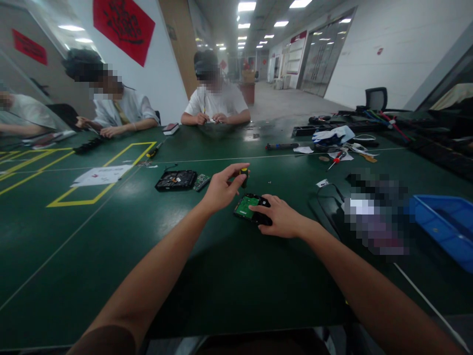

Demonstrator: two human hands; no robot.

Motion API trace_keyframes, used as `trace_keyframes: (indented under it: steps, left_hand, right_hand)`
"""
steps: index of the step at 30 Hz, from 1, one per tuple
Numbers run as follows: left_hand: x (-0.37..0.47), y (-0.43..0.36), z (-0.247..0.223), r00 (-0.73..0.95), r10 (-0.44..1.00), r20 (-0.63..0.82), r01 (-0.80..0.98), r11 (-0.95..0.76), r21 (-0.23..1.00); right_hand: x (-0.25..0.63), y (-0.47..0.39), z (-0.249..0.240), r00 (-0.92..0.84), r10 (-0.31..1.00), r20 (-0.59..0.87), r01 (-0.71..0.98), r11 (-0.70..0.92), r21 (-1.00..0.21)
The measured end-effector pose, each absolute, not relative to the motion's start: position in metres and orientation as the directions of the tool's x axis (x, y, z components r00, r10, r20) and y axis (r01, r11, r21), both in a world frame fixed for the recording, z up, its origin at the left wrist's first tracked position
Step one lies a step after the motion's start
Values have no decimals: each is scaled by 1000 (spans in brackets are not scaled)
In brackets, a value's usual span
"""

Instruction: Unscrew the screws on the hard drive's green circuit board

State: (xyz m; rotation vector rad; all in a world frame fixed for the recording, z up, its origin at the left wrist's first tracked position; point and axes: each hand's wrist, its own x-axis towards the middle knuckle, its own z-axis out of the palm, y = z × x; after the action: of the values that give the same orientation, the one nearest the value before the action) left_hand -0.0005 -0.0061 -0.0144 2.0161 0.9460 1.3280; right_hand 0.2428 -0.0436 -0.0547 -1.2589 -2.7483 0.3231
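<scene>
My left hand (222, 188) is closed round a screwdriver (244, 178) with a black and yellow handle. It holds the tool upright over the far edge of a hard drive (246, 206); I cannot make out whether the tip touches. The drive lies on the green table with its green circuit board facing up. From the right, my right hand (283, 217) grips the drive, thumb and fingers along its near and right sides. Left of my left hand are an opened black device casing (176, 180) and a loose circuit board (201, 182).
A blue tray (443, 222) stands at the right, beside a blurred-out patch and a black cable. Behind lie a red screwdriver (337, 159), a white-and-blue glove (334, 134) and a dark rod (281, 146). A yellow-handled screwdriver (153, 150) lies far left. Several people sit across the table.
</scene>
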Motion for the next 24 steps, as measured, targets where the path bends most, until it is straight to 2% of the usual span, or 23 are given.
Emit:
trace_keyframes:
  steps: [6,12,24]
  left_hand:
    - [-3,-3,-13,163,819,551,327,-572,753]
    - [1,-8,-8,170,803,571,379,-588,715]
    - [2,-7,-11,138,818,559,341,-569,749]
  right_hand:
    - [243,-43,-54,-653,757,-12,739,634,-228]
    - [242,-45,-50,-645,764,-24,745,622,-242]
    - [242,-43,-54,-649,760,-14,741,628,-239]
